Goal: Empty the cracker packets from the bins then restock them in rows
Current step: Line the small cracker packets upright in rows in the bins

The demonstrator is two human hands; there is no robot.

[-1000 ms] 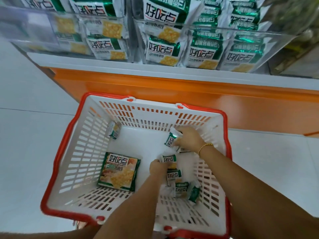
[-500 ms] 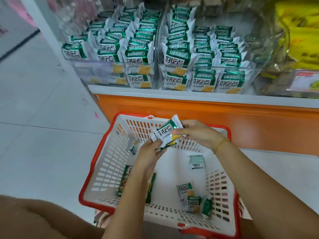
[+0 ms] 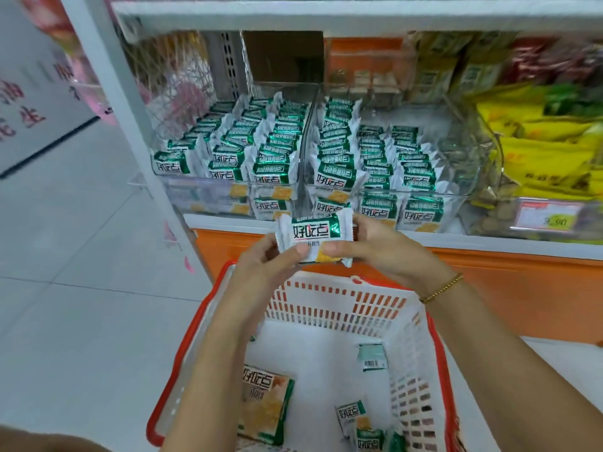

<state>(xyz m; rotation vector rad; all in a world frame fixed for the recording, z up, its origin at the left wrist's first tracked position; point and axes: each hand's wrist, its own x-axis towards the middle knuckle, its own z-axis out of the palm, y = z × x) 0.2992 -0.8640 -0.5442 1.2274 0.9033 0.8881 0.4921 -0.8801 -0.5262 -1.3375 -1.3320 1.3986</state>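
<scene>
Left grip (image 3: 261,265) and right grip (image 3: 385,252) pinching cracker packet (image 3: 313,234), basket (image 3: 326,308) below, pale tiled floor (image 3: 81,337), stocked bins (image 3: 208,194)

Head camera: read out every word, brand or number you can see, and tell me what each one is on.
"好吃点": on the held cracker packet, the shelved packets and the large pack in the basket.
Smaller print on the packets: too small to read.
Price tag: blurred.
Wall sign: blurred and cut off.

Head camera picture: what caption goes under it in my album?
Left hand and right hand hold cracker packets over the shopping basket, before bins stocked in rows.
</scene>
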